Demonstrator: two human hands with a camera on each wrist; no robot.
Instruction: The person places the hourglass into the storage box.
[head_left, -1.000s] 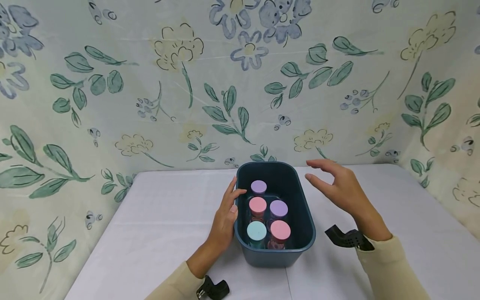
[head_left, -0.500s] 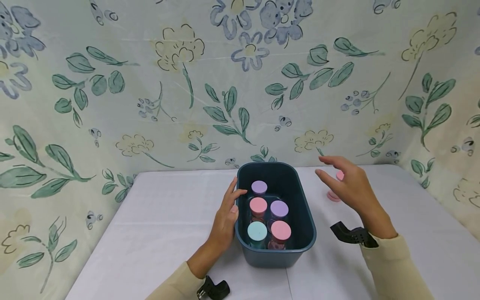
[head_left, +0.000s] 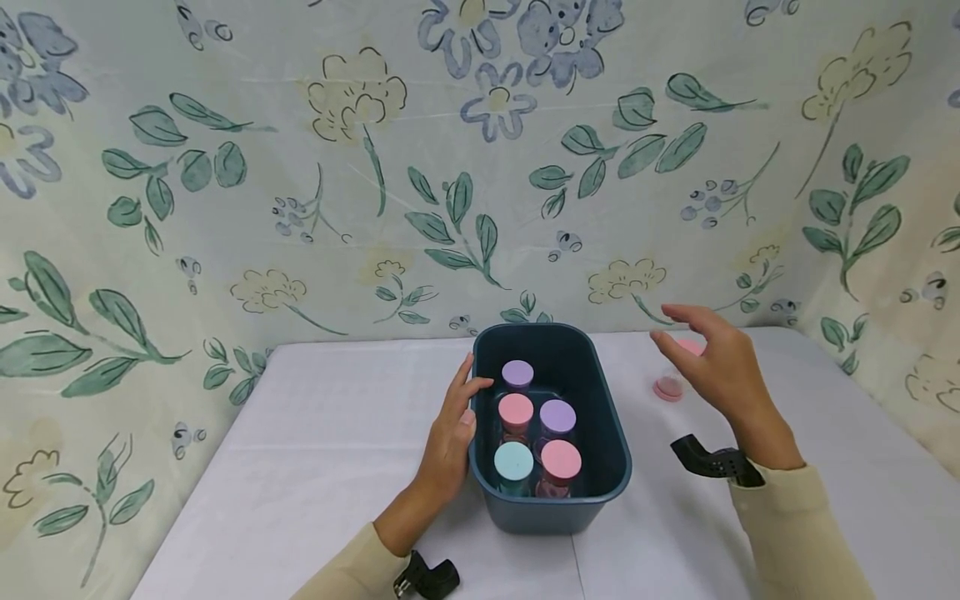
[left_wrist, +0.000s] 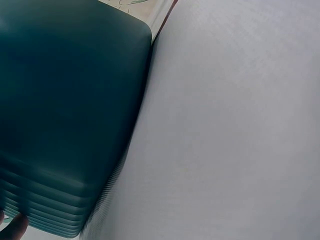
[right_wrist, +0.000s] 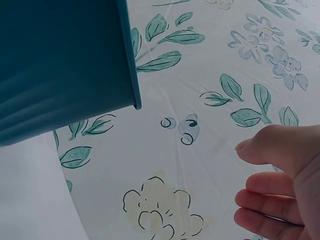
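A dark teal plastic bin [head_left: 543, 515] stands on the white-covered table, with several small lidded jars inside: purple lids [head_left: 557, 416], pink lids [head_left: 560, 461] and a light blue lid [head_left: 513, 461]. My left hand [head_left: 444, 442] rests along the bin's left side, a fingertip over the rim. In the left wrist view, a fingertip [left_wrist: 16, 227] shows at the ribbed part of the bin's wall. My right hand [head_left: 716, 367] is held up right of the bin, thumb and index finger apart, holding nothing. Behind it is a clear jar [head_left: 667, 388] with a pink lid [head_left: 692, 345], partly hidden by the hand.
The white cloth [head_left: 352, 417] covers the table on both sides of the bin. A floral curtain [head_left: 465, 192] hangs close behind the table's far edge and down its right side. Black straps [head_left: 716, 463] sit on both wrists.
My right hand has moved to the right, away from the bin, and the pink-lidded jar behind it has come into sight. The left hand and the bin have stayed in place.
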